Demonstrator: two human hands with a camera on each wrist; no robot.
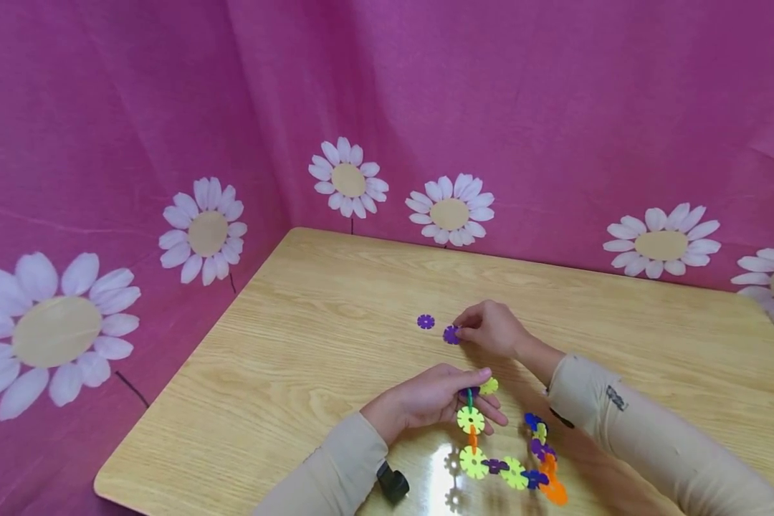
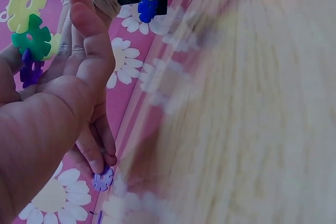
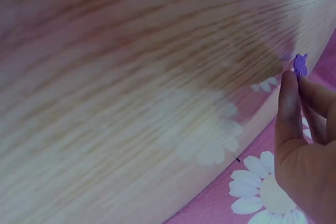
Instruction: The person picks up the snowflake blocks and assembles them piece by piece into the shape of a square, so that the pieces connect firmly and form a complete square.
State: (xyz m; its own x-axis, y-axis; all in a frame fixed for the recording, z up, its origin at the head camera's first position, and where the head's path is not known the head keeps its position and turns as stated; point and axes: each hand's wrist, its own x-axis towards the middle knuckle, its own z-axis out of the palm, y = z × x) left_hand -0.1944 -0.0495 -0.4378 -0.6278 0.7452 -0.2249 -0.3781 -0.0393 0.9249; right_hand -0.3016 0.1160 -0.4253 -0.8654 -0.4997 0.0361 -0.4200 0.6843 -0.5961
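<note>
My right hand [image 1: 495, 328] pinches a purple notched disc [image 1: 451, 335] between thumb and fingertips, just over the table; the right wrist view shows that purple disc [image 3: 300, 65] nearly edge-on. Closer to me, my left hand [image 1: 428, 401] grips one end of a chain of interlocking notched discs [image 1: 473, 462], its thumb lying over a purple piece. Yellow, orange, purple, blue and green discs make up the chain, which hangs from the hand and bends round to the right. In the left wrist view a green disc [image 2: 30, 39] joins the held purple disc [image 2: 31, 70].
Another purple disc [image 1: 426, 322] lies on the wooden table [image 1: 264, 358], left of my right hand. A black strap piece [image 1: 393, 484] shows by the left sleeve. Pink cloth with printed daisies [image 1: 490, 107] stands along the table's back and left edges.
</note>
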